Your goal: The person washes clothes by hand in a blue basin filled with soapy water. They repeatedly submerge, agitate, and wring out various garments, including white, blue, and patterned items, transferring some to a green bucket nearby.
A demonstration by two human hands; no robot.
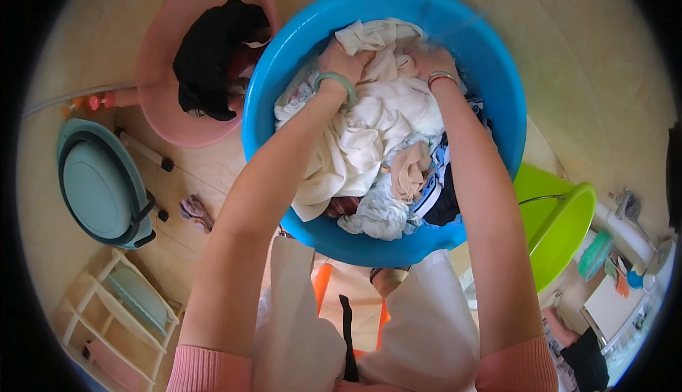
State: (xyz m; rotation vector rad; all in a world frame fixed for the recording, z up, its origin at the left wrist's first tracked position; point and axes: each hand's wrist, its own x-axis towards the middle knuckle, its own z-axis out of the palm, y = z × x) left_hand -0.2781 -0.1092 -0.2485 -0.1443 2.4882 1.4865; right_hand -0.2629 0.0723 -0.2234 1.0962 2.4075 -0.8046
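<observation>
A large round blue basin [506, 86] full of wet-looking laundry stands in front of me. My left hand [343, 61], with a green bangle at its wrist, grips a cream-white cloth [383, 36] near the far side of the basin. On the same cloth my right hand [428, 60], wearing a silvery bangle, has its fingers closed and partly buried in the folds. White fabric [348, 154] spreads nearer to me. Beside it lie a beige piece [410, 172], a pale crumpled garment [380, 211] and dark blue striped clothing [442, 196].
A pink basin [160, 100] with a black garment [217, 51] stands at the far left. Below it are a grey-green folding basin [99, 186], a small crumpled cloth [195, 212] and a white rack [106, 307]. A lime-green bucket [558, 221] leans close on the right.
</observation>
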